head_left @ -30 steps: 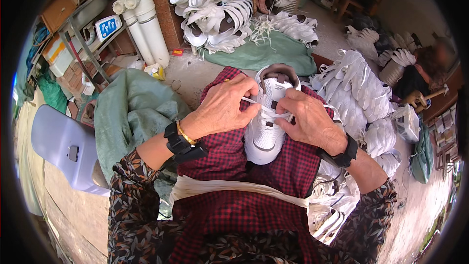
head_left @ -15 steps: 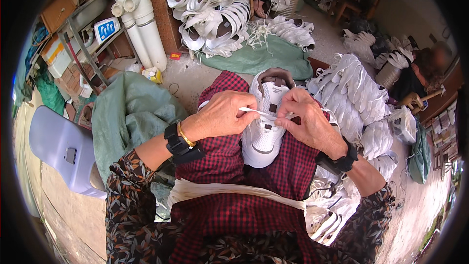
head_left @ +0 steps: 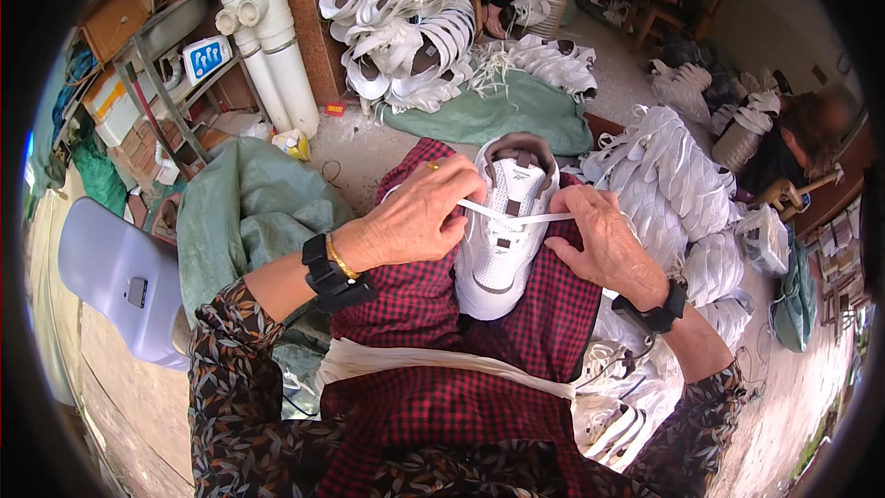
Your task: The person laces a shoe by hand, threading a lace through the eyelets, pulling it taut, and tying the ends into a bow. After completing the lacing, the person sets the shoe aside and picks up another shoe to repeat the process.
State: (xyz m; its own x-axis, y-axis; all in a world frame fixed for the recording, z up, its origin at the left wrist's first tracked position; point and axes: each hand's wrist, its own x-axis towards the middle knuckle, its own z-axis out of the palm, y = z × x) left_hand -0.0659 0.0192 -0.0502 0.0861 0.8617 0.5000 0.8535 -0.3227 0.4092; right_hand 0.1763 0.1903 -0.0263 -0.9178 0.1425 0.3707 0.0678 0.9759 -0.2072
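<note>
A white sneaker (head_left: 498, 263) with a dark grey lining rests on my lap, its toe toward me, on a red and black checked apron (head_left: 406, 397). A flat white shoelace (head_left: 502, 219) runs across its tongue, both ends stretched out sideways. My left hand (head_left: 419, 212), left of the shoe, is closed on one lace end. On the other side, my right hand (head_left: 604, 238) pinches the other end between thumb side and forefinger, with the thumb lower and partly apart. Both wrists wear black bands.
Stacked white shoe uppers (head_left: 654, 194) lie at my right, with another heap (head_left: 401, 28) ahead. Green sacking (head_left: 253, 207) is at my left beside a lavender plastic bin (head_left: 120, 272). White pipes (head_left: 267, 37) stand behind. Another person (head_left: 793, 152) sits at the far right.
My hands have moved apart, pulling the lace ends outward to left and right, so the lace now crosses over the tongue. The shoe stays on my lap.
</note>
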